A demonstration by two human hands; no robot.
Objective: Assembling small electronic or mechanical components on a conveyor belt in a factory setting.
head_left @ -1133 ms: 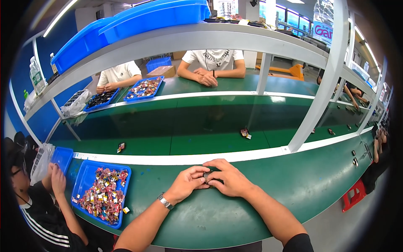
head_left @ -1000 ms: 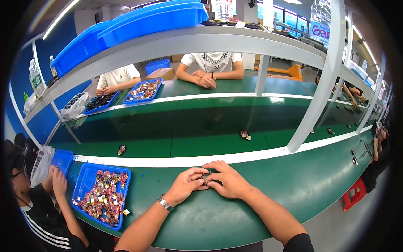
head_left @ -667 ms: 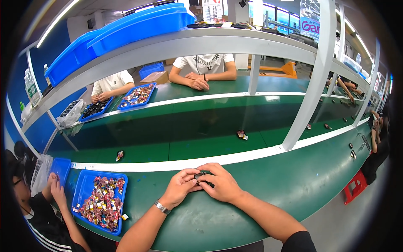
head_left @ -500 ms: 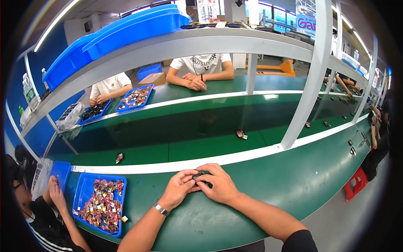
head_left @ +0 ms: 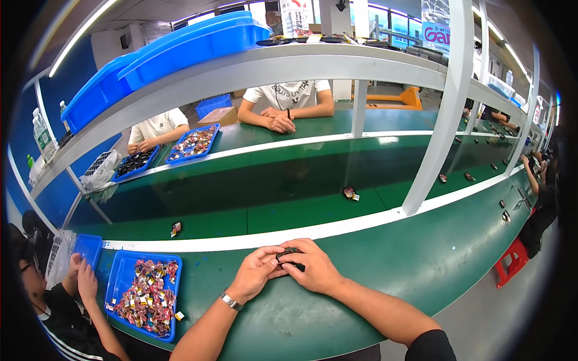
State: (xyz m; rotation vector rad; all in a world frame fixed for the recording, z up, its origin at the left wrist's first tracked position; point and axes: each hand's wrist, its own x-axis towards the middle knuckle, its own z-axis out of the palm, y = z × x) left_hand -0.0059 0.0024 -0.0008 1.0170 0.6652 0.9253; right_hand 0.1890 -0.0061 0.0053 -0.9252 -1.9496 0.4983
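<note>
My left hand (head_left: 260, 271) and my right hand (head_left: 312, 268) meet above the green worktable (head_left: 373, 289). Their fingers are closed around a small black plastic part (head_left: 282, 256), which they largely cover. A band is on my left wrist. To the left stands a blue tray (head_left: 178, 283) heaped with small wired pieces (head_left: 144, 298) in dark red, yellow and white. One of these pieces pokes over the tray's right side.
Beyond a white rail (head_left: 253, 242) runs a green conveyor belt (head_left: 289, 219) carrying small parts, one of them (head_left: 351, 193) ahead. A metal shelf (head_left: 361, 63) with blue trays (head_left: 198, 45) crosses above. Co-workers sit left, opposite and far right. A red stool (head_left: 512, 263) stands right.
The parts on the belt have shifted slightly to the right. My hands stay together around the black part, with small finger movements. At left, the co-worker's hands have moved closer together.
</note>
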